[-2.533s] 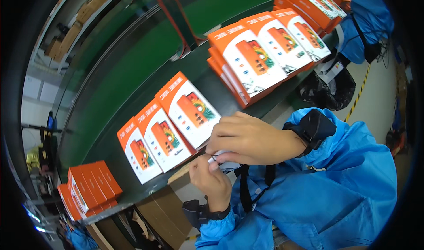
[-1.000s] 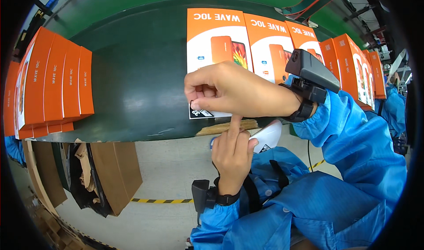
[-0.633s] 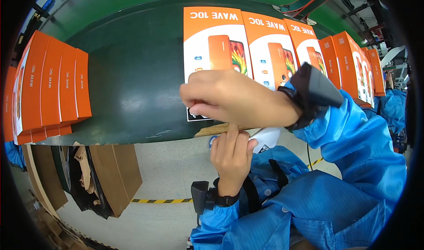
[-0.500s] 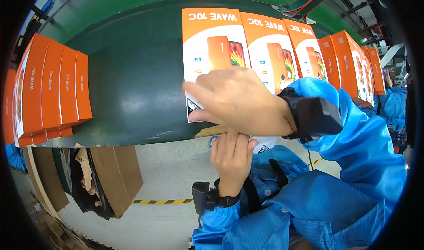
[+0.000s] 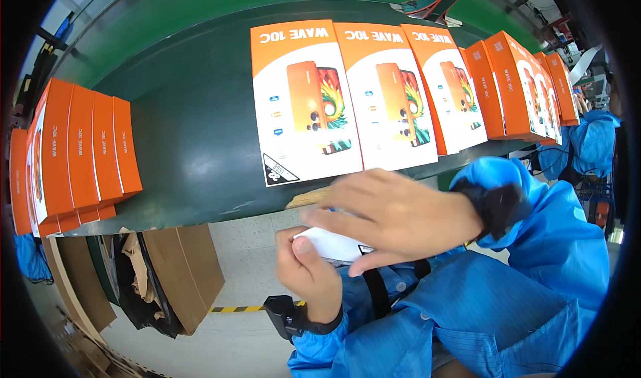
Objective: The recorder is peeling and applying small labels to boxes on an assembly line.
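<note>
My left hand (image 5: pixel 310 271) is closed round the near left end of a phone box (image 5: pixel 334 246), just off the bench's front edge. Only part of the box's white face and a bit of its black-edged corner mark show. Across that face lies my right hand (image 5: pixel 407 218), fingers stretched out and slightly blurred, thumb apart on the near side. Beyond my hands, three orange-and-white phone boxes lie face up side by side: a left one (image 5: pixel 300 128), a middle one (image 5: pixel 384 121) and a right one (image 5: pixel 454 104).
Several orange boxes (image 5: pixel 80 154) stand in a row at the bench's left end, and more boxes (image 5: pixel 517 88) stand at the right. Below the dark green bench (image 5: pixel 193 131) is an open carton (image 5: pixel 190 271) with a black liner. A person's blue sleeve (image 5: pixel 584 144) shows far right.
My right hand has drawn back from above the left box on the bench to the held box, uncovering the three boxes. My left hand has shifted left and now shows gripping the box.
</note>
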The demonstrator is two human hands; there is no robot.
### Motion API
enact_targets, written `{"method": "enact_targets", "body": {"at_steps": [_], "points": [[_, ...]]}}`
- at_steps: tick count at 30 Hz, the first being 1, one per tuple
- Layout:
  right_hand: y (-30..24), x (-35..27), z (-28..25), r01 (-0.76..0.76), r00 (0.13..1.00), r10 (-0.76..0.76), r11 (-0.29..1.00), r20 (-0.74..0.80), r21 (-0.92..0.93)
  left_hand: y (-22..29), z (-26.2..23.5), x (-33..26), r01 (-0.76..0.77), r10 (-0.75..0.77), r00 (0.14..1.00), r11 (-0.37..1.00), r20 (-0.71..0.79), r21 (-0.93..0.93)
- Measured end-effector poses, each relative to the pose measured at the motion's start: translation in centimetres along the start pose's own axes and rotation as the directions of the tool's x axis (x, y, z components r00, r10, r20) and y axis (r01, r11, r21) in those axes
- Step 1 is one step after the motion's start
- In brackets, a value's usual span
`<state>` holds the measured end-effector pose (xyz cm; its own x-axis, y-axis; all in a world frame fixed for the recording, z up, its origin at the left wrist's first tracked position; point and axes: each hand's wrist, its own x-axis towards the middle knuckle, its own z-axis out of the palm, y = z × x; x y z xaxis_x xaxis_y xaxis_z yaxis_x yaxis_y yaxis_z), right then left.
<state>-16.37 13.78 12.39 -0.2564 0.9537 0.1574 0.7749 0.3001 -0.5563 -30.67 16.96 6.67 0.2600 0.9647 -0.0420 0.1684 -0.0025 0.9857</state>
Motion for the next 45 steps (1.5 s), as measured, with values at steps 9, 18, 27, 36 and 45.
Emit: {"method": "enact_targets", "body": {"at_steps": [9,18,27,36,45], "points": [[0.9,-2.6,-0.9,-0.236,0.937,0.147,0.935,0.318,0.264,1.2,0.6,-0.9,-0.007,0.050,0.984,0.970,0.173,-0.243],[1.3,-4.6,-2.9,-0.319,0.936,0.219,0.861,0.277,0.396,2.4,0.1,-1.6,0.001,0.044,0.947,0.990,0.317,-0.141],[1.3,-5.7,-2.8,-0.323,0.932,0.230,0.877,0.279,0.355,2.6,0.9,-2.3,-0.063,0.055,0.948,0.998,0.312,0.014],[-0.1,-6.4,-2.0,-0.005,0.966,-0.057,0.972,-0.253,-0.235,3.2,2.0,-2.5,0.120,-0.138,0.968,0.988,0.212,0.093],[5.2,-2.9,-3.9,-0.294,0.925,0.376,0.799,-0.054,0.525,-0.5,4.5,-2.3,-0.548,0.447,0.734,0.835,0.511,0.057]]}}
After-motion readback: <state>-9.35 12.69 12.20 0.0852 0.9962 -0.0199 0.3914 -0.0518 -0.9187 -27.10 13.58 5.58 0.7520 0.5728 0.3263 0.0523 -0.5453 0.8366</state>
